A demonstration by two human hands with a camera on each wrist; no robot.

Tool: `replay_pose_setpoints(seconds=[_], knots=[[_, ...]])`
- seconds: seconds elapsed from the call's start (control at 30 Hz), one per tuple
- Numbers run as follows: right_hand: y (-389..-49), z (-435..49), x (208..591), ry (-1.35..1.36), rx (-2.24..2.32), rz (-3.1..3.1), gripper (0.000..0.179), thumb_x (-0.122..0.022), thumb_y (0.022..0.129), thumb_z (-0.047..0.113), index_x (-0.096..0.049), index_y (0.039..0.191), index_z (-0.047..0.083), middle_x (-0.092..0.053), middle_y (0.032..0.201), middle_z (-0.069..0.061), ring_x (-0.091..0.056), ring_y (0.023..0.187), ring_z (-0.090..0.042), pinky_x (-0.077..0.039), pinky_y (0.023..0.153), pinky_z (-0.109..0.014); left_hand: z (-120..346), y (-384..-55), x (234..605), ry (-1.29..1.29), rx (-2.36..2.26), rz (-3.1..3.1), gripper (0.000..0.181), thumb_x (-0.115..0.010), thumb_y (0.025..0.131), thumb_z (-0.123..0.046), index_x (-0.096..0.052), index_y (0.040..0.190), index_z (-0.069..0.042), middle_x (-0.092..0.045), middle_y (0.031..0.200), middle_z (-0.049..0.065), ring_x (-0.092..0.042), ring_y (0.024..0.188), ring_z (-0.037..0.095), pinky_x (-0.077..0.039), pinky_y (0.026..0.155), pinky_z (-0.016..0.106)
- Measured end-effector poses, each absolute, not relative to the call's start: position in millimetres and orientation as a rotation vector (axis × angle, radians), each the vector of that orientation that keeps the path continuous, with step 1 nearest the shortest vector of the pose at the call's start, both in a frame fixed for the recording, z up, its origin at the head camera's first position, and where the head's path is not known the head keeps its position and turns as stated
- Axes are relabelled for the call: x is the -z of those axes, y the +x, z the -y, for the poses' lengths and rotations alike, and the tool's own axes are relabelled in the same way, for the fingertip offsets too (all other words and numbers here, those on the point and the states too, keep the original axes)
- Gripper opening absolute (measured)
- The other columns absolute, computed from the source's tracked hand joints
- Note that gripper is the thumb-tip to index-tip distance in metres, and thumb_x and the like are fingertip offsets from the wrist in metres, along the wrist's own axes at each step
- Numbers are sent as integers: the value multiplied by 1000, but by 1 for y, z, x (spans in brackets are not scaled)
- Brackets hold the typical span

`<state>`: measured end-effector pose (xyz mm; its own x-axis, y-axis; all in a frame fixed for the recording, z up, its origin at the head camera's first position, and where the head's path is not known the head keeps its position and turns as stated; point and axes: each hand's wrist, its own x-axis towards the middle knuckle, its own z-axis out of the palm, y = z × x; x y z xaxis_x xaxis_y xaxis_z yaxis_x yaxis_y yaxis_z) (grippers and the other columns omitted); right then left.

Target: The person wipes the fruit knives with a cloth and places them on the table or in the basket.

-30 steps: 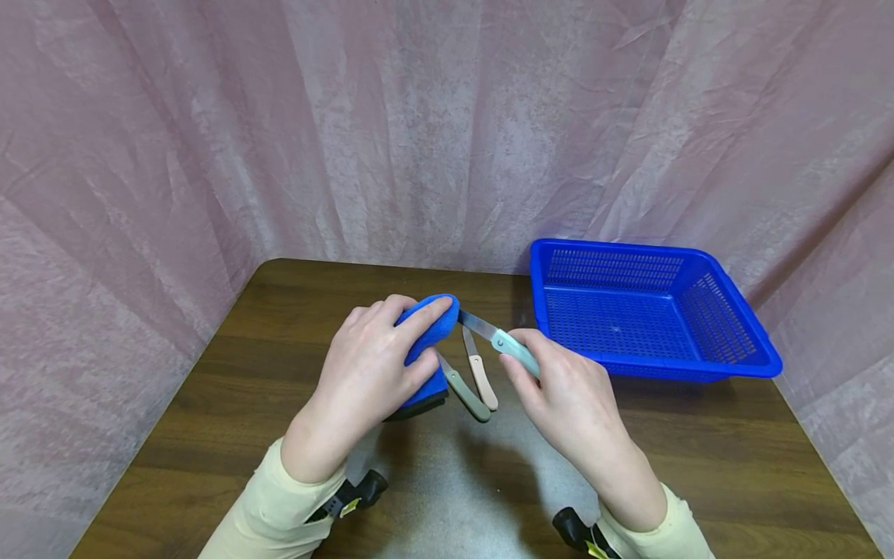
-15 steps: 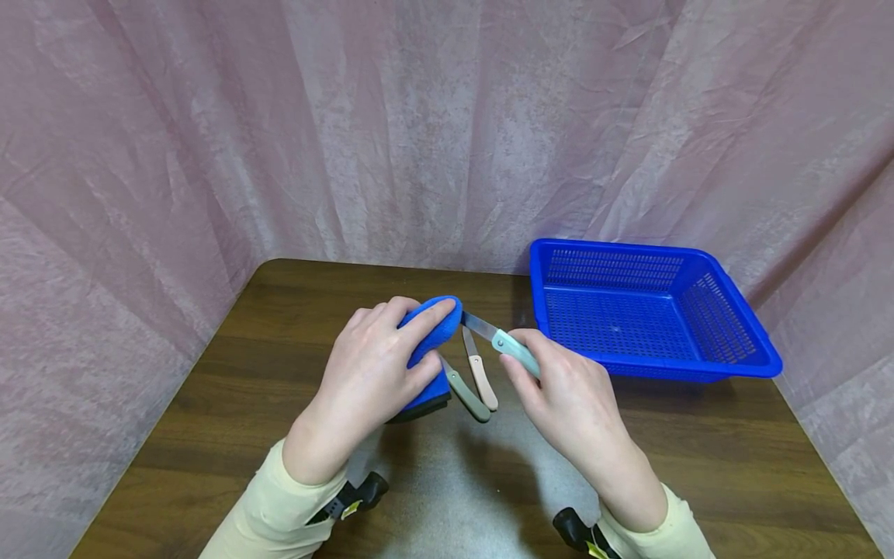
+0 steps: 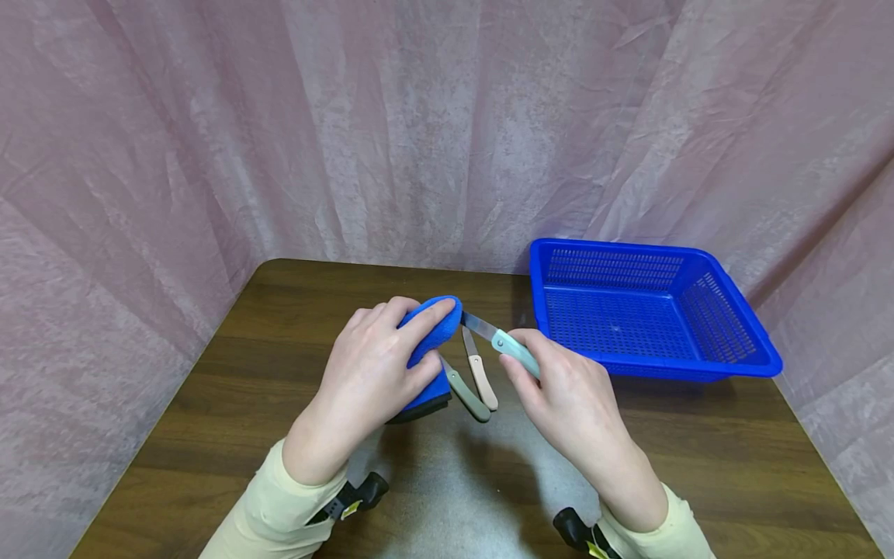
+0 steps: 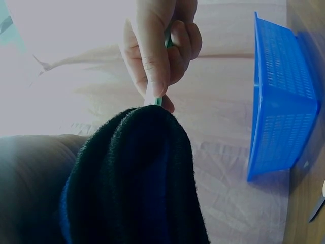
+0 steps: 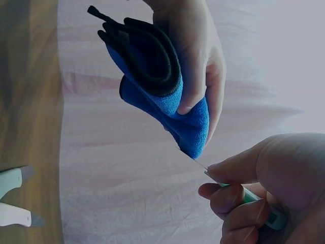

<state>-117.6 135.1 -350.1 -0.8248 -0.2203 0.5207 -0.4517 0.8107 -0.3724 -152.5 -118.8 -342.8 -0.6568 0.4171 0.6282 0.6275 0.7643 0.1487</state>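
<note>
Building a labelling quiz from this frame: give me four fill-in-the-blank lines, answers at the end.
1. The left hand holds a folded cloth whose main colour is ____.
2. The right hand grips the raised knife by its ____.
3. Apart from the one gripped, ____ more knives lie on the table.
4. The basket stands on the person's ____ side of the table.

Missing words: blue; handle; two; right.

Pink curtains (image 3: 433, 140) hang behind and beside the wooden table (image 3: 272, 334).
</note>
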Motion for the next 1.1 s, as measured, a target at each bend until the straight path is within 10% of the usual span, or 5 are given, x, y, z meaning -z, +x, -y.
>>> replay_pose_setpoints(seconds=[1.1], knots=[[-119, -135, 350, 483, -674, 2536, 20, -80, 102, 22, -80, 119, 13, -73, 91, 2, -61, 67, -18, -49, 56, -40, 108, -141, 342, -889, 505, 2271, 55, -76, 89, -15, -75, 144, -19, -73, 116, 11, -71, 95, 30, -57, 88, 49]])
